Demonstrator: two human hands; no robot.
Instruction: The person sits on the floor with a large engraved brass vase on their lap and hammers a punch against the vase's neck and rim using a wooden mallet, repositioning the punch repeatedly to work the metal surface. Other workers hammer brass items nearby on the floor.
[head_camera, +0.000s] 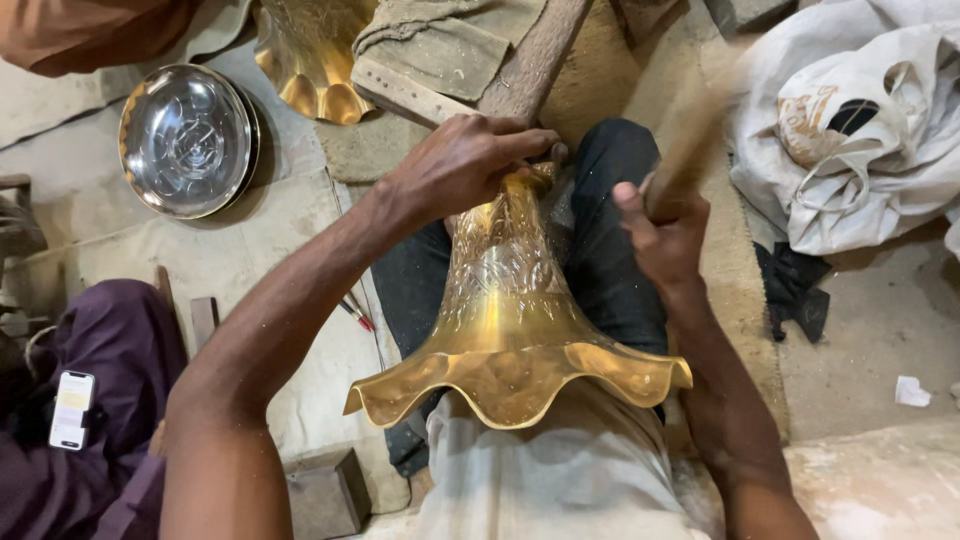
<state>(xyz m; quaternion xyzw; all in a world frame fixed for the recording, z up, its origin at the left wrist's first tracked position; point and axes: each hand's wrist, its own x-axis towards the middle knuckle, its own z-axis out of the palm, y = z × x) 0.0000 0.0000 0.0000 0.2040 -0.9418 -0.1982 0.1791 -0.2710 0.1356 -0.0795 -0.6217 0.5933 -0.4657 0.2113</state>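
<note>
A brass, trumpet-shaped vase (510, 320) with an engraved neck and a scalloped flared rim lies along my lap, rim toward me. My left hand (465, 160) is closed over its narrow far end, gripping a small metal tool against it. My right hand (665, 235) is shut on a wooden mallet handle (690, 130), which is motion-blurred above the vase's right side.
A round silver engraved plate (185, 140) lies at the left. Another brass scalloped piece (310, 60) sits at the top. A wooden plank (530, 60) and cloth lie ahead. White bags (860, 130) are heaped at right. Another person in purple sits at the left with a phone (72, 410).
</note>
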